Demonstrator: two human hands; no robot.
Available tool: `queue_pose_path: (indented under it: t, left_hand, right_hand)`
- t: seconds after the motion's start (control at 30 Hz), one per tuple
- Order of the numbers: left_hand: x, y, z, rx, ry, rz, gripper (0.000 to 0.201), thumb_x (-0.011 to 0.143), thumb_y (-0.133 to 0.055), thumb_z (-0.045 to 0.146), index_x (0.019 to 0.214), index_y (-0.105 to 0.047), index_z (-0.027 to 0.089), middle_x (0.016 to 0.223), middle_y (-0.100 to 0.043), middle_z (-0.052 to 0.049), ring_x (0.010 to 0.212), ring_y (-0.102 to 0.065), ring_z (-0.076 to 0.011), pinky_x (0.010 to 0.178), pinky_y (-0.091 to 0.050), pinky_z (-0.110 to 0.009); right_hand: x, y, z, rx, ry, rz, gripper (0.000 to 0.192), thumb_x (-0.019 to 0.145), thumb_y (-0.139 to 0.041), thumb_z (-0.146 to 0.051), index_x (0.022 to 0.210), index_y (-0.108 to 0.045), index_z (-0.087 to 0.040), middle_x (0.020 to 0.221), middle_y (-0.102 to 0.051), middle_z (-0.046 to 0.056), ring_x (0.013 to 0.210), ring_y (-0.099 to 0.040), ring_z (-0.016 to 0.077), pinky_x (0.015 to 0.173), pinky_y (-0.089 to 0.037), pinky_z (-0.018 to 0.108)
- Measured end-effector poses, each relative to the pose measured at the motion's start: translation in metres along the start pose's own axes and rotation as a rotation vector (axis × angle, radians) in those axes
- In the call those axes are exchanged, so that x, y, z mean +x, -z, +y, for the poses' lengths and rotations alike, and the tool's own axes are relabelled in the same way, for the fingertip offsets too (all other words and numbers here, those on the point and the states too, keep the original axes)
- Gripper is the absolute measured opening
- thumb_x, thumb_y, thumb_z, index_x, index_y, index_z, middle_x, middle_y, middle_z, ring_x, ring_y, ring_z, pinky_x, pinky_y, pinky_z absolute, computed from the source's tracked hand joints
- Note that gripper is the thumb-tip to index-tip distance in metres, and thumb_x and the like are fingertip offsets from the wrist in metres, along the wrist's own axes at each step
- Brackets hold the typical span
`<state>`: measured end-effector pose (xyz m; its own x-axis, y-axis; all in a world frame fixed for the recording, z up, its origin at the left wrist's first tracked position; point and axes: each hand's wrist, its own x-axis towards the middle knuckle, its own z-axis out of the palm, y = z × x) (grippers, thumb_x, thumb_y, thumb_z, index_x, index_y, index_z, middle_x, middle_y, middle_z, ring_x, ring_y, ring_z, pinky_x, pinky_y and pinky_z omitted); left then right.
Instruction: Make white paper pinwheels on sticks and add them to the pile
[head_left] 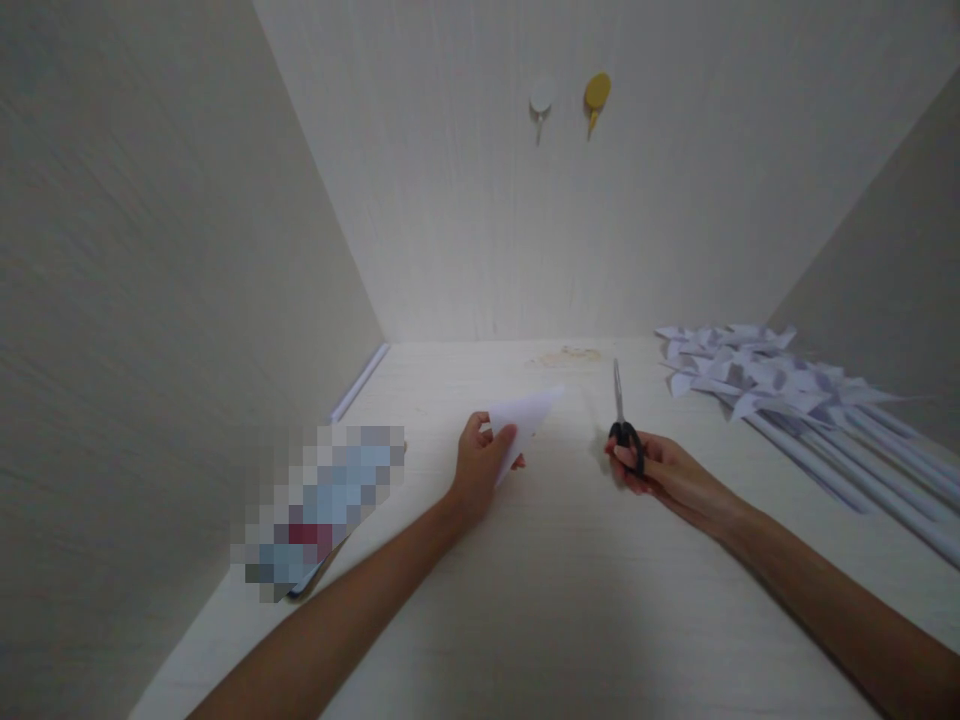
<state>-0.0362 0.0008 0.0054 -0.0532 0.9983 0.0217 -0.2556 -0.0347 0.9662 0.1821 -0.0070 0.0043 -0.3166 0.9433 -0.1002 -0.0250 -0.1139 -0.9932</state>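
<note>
Left hand (pixel 480 462) at centre frame pinches a folded white paper (pixel 525 415), fingers closed on its lower corner, the sheet lifted just off the worktop (pixel 570 600). Right hand (pixel 664 475), just right of centre, is curled through the black handles of the scissors (pixel 619 415), blades together and pointing up the frame. Far right lies a heap of paper pinwheels (pixel 757 375) on white sticks; upper centre, two wall hooks (pixel 570 98).

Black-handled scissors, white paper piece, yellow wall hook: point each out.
Black-handled scissors (pixel 622 418), head view, at the pivot below the blades.
White paper piece (pixel 529 412), head view, on its flat middle.
Yellow wall hook (pixel 597 91), head view, on its round pad.
</note>
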Motion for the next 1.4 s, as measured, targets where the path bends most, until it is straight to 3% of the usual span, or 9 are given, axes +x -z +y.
queue_pose_path:
  t: [0.17,0.3,0.47,0.6,0.9,1.1,1.4]
  left_hand:
    - [0.001,0.003,0.0,-0.066,0.006,-0.043,0.029,0.058,-0.069,0.021,0.08,-0.051,0.013,0.056,-0.055,0.004,0.044,-0.047,-0.0037,0.044,-0.037,-0.016]
    - [0.002,0.004,0.001,-0.12,0.05,-0.01,0.019,0.056,-0.07,0.019,0.067,-0.056,0.011,0.054,-0.054,0.004,0.047,-0.048,-0.0032,0.045,-0.037,-0.014]
    - [0.002,0.003,0.005,-0.238,0.09,0.041,0.017,0.054,-0.071,0.018,0.064,-0.06,0.01,0.062,-0.06,-0.001,0.051,-0.053,-0.0044,0.049,-0.042,-0.014]
    - [-0.002,0.0,0.007,-0.288,0.1,0.05,0.017,0.054,-0.07,0.017,0.066,-0.061,0.009,0.065,-0.063,-0.003,0.056,-0.057,-0.0065,0.057,-0.046,-0.017]
    - [-0.007,0.002,-0.001,-0.132,0.087,-0.031,0.022,0.062,-0.067,0.027,0.078,-0.063,0.013,0.076,-0.067,-0.007,0.071,-0.063,-0.0155,0.062,-0.046,-0.024]
    - [-0.008,0.0,-0.002,-0.163,0.086,-0.038,0.02,0.062,-0.068,0.026,0.075,-0.064,0.011,0.076,-0.067,-0.007,0.071,-0.063,-0.0153,0.072,-0.047,-0.028]
    - [-0.008,-0.001,-0.003,-0.172,0.095,-0.032,0.019,0.062,-0.068,0.023,0.075,-0.064,0.01,0.074,-0.067,-0.006,0.069,-0.062,-0.0137,0.07,-0.048,-0.026]
  right_hand:
    - [-0.006,-0.007,-0.001,-0.187,0.038,-0.122,0.04,0.072,-0.05,-0.054,0.067,-0.046,-0.015,0.05,-0.044,-0.004,0.037,-0.03,0.0033,0.035,-0.017,0.02]
    - [-0.008,-0.008,0.0,-0.32,0.041,-0.237,0.042,0.075,-0.045,-0.056,0.06,-0.041,-0.017,0.049,-0.04,-0.004,0.038,-0.029,0.0037,0.036,-0.019,0.02]
    - [-0.014,-0.01,0.004,-0.412,0.051,-0.317,0.042,0.074,-0.045,-0.056,0.059,-0.038,-0.017,0.05,-0.036,-0.005,0.045,-0.031,0.0058,0.04,-0.023,0.021]
    - [-0.019,-0.017,0.004,-0.475,-0.013,-0.299,0.039,0.076,-0.046,-0.05,0.056,-0.035,-0.018,0.048,-0.032,-0.006,0.043,-0.029,0.0055,0.04,-0.021,0.021]
    - [-0.022,-0.029,0.0,-0.642,-0.031,-0.264,0.038,0.072,-0.051,-0.046,0.052,-0.033,-0.019,0.05,-0.029,-0.006,0.045,-0.027,0.0066,0.042,-0.02,0.022]
    - [-0.021,-0.029,0.002,-0.663,-0.027,-0.25,0.039,0.071,-0.051,-0.048,0.052,-0.033,-0.019,0.049,-0.029,-0.006,0.045,-0.028,0.0074,0.041,-0.02,0.022]
    - [-0.022,-0.03,0.001,-0.632,-0.048,-0.253,0.036,0.071,-0.051,-0.043,0.052,-0.033,-0.019,0.049,-0.027,-0.007,0.045,-0.026,0.0066,0.041,-0.019,0.022]
